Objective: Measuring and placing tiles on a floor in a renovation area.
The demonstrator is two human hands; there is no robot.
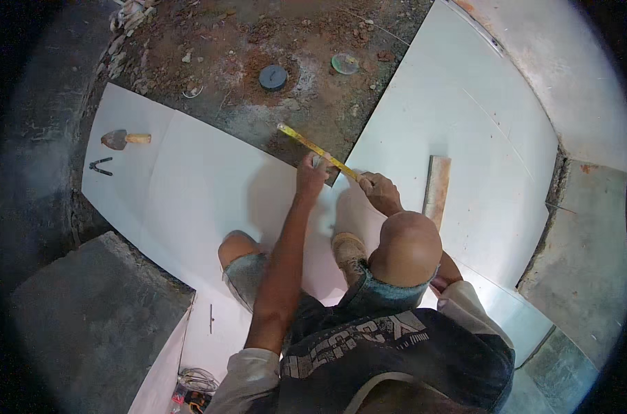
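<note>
I squat on large white floor tiles [189, 186]. A yellow measuring tape [318, 150] stretches diagonally over the bare dirt gap between two tiles. My left hand [311, 172] presses the tape near the edge of the near tile. My right hand [379, 191] grips the tape's lower end at the corner of the right tile [465, 117]. My knees are in view below the hands.
A trowel with a wooden handle [123, 139] and dark pliers [100, 166] lie on the left tile. A wooden plank [436, 190] rests on the right tile. A black round cap [273, 76] and a disc [344, 63] sit on the dirt. A concrete slab [92, 317] lies lower left.
</note>
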